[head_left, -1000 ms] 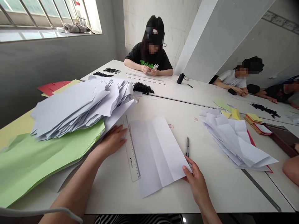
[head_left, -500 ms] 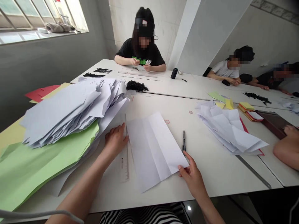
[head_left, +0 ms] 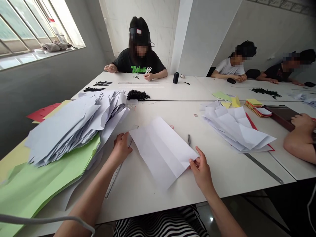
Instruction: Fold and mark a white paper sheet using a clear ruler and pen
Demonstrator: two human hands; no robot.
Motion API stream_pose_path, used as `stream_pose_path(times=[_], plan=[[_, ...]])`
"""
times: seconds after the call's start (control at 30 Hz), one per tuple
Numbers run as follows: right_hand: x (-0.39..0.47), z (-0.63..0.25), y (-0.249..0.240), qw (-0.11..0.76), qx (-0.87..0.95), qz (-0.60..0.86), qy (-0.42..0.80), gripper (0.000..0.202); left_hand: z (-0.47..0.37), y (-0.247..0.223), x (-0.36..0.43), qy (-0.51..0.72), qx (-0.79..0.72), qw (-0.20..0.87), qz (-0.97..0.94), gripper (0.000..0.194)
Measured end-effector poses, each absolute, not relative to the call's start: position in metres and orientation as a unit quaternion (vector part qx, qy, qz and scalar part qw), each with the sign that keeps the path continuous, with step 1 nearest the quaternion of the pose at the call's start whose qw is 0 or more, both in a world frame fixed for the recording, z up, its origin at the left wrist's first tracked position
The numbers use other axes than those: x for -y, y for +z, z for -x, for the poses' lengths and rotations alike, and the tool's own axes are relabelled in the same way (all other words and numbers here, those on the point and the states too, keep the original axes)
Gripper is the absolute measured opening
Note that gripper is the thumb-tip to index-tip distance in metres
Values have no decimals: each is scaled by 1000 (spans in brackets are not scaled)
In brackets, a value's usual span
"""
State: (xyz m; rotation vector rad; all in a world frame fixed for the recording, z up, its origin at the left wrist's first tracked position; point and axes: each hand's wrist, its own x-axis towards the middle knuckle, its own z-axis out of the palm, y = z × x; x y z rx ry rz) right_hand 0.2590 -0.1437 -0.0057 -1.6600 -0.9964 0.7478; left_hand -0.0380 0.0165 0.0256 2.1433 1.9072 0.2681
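A creased white sheet of paper (head_left: 163, 148) lies in front of me, its near edge lifted slightly. My right hand (head_left: 201, 168) pinches its right corner between thumb and fingers. To the left of the sheet, my left hand (head_left: 122, 148) is closed on a clear plastic ruler (head_left: 114, 180), which slants under the hand and forearm; its fingertips are partly hidden. Just beyond my right hand lies a pen (head_left: 189, 139).
A tall stack of white paper (head_left: 64, 128) overlies green sheets (head_left: 49, 181) at left. Creased white sheets (head_left: 234, 128) and a metal ruler (head_left: 264, 168) lie at right. Black cord bundles (head_left: 138, 95) lie farther back. Several co-workers sit around; one's forearm (head_left: 298, 144) rests at right.
The clear ruler has swung from nearly upright to a slant, moving left with my left hand. My right hand has raised the sheet's corner a little and turned the sheet. The view has shifted.
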Motion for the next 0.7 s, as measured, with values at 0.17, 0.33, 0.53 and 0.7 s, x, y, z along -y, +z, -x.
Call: stream_pose_path(times=[0.17,0.33,0.53,0.7], plan=[[135,-266,6,541,436,683,225,61,35,28,-11,85,-662,143,-731,73],[120,-281,8,569,432,686,138,58,34,31,-11,83,-659,144,-734,71],[94,-298,10,581,410,684,164,58,39,34,-17,80,-633,116,-761,59],[66,-299,10,579,424,669,191,58,39,25,-14,85,-647,54,-756,28]])
